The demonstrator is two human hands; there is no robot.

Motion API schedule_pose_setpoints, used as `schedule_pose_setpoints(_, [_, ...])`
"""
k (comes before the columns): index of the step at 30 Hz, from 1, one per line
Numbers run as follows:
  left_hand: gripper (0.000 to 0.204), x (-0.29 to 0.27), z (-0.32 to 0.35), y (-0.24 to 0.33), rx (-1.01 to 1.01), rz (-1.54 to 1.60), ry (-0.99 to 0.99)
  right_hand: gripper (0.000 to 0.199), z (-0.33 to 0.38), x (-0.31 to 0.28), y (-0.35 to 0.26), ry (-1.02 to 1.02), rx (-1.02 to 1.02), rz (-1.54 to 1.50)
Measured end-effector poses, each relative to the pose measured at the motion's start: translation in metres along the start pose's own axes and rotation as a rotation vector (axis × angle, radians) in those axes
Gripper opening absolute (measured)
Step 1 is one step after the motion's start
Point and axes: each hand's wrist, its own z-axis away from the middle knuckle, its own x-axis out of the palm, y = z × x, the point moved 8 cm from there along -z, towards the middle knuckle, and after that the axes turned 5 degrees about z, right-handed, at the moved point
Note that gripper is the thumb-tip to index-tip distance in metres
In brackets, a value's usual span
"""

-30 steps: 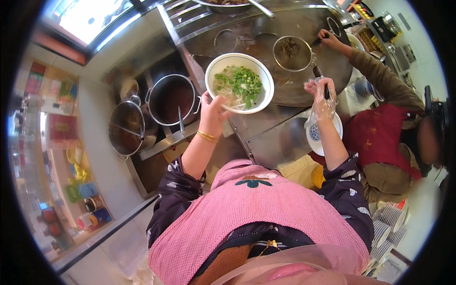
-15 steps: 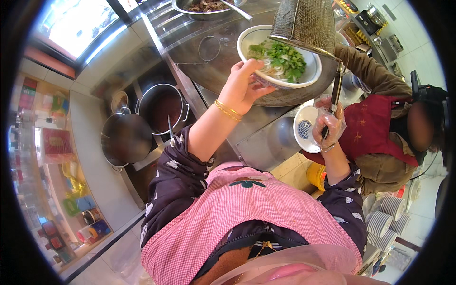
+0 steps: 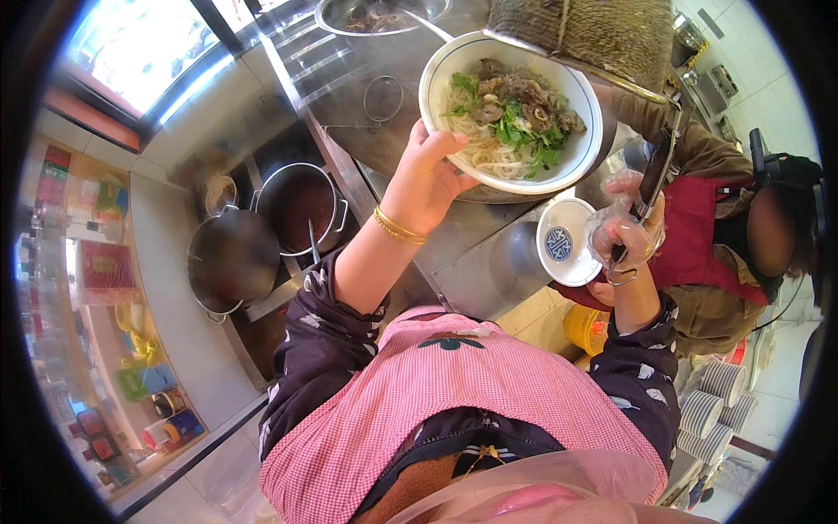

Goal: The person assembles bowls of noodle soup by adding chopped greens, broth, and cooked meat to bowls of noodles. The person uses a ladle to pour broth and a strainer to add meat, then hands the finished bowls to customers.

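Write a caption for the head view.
Left grip holds a bowl of noodles, greens and meat; gloved right grip holds a mesh strainer.

Brown meat [image 3: 517, 90] now in bowl [image 3: 435, 98] (partly covering herbs [image 3: 543, 154]).

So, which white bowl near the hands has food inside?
The bowl in the left hand holds noodles and greens; the other bowl, beside the right hand, shows only a blue emblem.

2 white bowls [image 3: 592, 122] [image 3: 569, 229] at 1 and 3 o'clock; 1 strainer [image 3: 602, 35] at 1; 2 large pots [image 3: 272, 194] [image 3: 205, 281] at 9 and 10.
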Motion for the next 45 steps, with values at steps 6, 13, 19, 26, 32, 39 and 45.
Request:
schedule_pose_setpoints(6, [0.064, -0.017, 0.005, 0.008, 0.05, -0.063, 0.047, 0.023, -0.005, 0.009, -0.036, -0.01, -0.469, 0.024])
schedule_pose_setpoints(13, [0.064, -0.067, 0.042, -0.007, 0.02, -0.055, 0.133, 0.008, 0.004, -0.007, -0.015, 0.049, -0.06, -0.433])
schedule_pose_setpoints(19, [0.069, -0.126, 0.119, -0.076, -0.237, -0.103, 0.353, 0.013, -0.006, -0.031, 0.015, 0.083, 0.463, -0.081])
schedule_pose_setpoints(26, [0.067, -0.18, 0.152, -0.168, -0.464, -0.262, 0.444, 0.032, -0.014, 0.096, 0.107, -0.53, 0.472, 0.201])
schedule_pose_setpoints(32, [0.054, -0.217, 0.122, -0.126, -0.246, -0.91, 0.292, 0.023, -0.016, 0.134, 0.112, -0.467, 0.351, 0.171])
schedule_pose_setpoints(39, [0.021, -0.262, -0.024, 0.141, 0.782, -1.7, 0.77, 0.014, -0.006, 0.154, 0.113, -0.391, 0.653, -0.214])
schedule_pose_setpoints(45, [0.017, -0.299, -0.097, 0.151, 0.24, -2.305, 0.585, 0.015, -0.008, 0.149, 0.118, -0.309, 0.664, -0.166])
